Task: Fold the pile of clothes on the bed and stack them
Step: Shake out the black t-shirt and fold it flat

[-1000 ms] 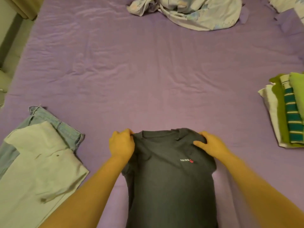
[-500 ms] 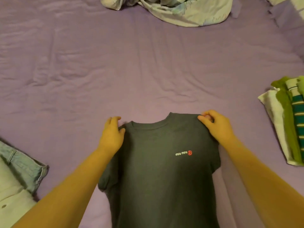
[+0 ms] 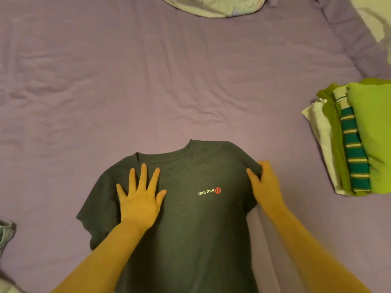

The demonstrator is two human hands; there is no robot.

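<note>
On purple bed (image 3: 190, 81), grey T-shirt (image 3: 190, 229), folded stack (image 3: 355, 140)

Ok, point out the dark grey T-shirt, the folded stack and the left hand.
dark grey T-shirt (image 3: 190, 229): head view, on its chest panel.
folded stack (image 3: 368, 132): head view, on the lime-green top garment.
left hand (image 3: 139, 199): head view, back of the hand.

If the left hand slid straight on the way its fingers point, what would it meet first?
The left hand lies flat on the dark grey T-shirt; it would first cross the shirt's collar, then bare purple bedsheet, probably.
</note>
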